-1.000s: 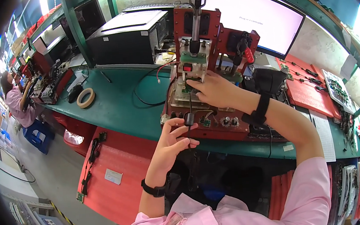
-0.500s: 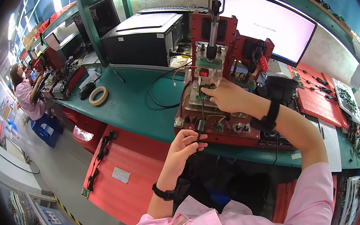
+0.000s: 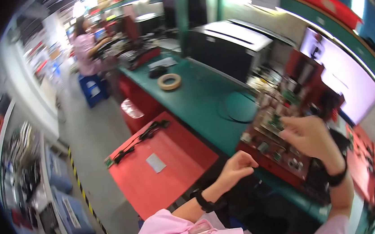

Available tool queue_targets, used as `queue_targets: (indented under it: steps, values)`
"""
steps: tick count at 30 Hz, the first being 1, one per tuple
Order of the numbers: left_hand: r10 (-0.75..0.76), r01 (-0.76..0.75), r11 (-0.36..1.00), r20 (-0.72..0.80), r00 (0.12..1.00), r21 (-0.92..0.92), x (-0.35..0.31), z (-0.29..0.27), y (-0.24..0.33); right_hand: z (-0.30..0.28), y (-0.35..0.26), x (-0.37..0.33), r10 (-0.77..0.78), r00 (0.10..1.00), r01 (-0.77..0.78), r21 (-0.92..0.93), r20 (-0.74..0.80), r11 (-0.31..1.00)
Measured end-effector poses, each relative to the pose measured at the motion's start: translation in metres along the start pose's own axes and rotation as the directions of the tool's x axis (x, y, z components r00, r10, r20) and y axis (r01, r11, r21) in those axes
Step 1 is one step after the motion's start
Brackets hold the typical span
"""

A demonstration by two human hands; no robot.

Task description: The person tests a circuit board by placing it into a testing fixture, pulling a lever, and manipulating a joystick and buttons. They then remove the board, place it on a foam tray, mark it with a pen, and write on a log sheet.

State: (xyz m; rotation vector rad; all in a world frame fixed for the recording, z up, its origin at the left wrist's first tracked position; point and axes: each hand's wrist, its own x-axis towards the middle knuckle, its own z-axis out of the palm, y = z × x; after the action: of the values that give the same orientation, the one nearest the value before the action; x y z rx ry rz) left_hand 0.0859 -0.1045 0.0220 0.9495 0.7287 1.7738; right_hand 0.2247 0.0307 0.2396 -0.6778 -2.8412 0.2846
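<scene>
My right hand (image 3: 310,137) is over the red test fixture (image 3: 288,177), its fingertips beside a small green circuit board (image 3: 275,120). Motion blur hides whether those fingers grip the board or just touch it. In front of the fixture's near left edge is my left hand (image 3: 235,171), fingers curled and a gap between them and the thumb. Nothing shows in it. A grey cylinder (image 3: 263,147) is on the fixture between the two hands.
A red board (image 3: 178,163) with black cables (image 3: 142,139) and a white label juts out left of me. Tape (image 3: 169,81) and a black computer case (image 3: 219,46) stand on the green bench (image 3: 194,93). A person (image 3: 86,50) works at the far left; a lit monitor (image 3: 351,83) is behind the fixture.
The view has swung left, so the bench and fixture appear farther right. My left hand has come away from the black cable it held. My right hand stays by the circuit board.
</scene>
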Motion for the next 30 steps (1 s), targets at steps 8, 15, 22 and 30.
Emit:
queue_targets:
  steps: [8, 15, 22, 30]
  values:
    - [-0.132, 0.131, 0.991, -0.015, 0.991, -0.005, -0.02, -0.005, 0.01, -0.093, 0.063, 0.109, 0.376, 0.854, 0.165, 0.873, -0.359, 0.459]
    - [-0.268, 0.213, 0.915, 0.123, 0.956, 0.343, -0.028, -0.028, -0.003, -0.078, 0.012, 0.109, 0.2, 0.591, 0.524, 0.561, -0.781, 0.64]
    - [-0.32, 0.292, 0.942, 0.177, 0.931, 0.168, -0.037, -0.036, -0.007, -0.043, 0.033, 0.102, -0.006, 0.619, 0.563, 0.439, -0.785, 0.7]
    - [-0.427, 0.355, 0.889, 0.247, 0.87, 0.288, -0.046, -0.045, -0.043, -0.014, 0.025, 0.113, -0.006, 0.374, 0.647, 0.257, -0.927, 0.717]
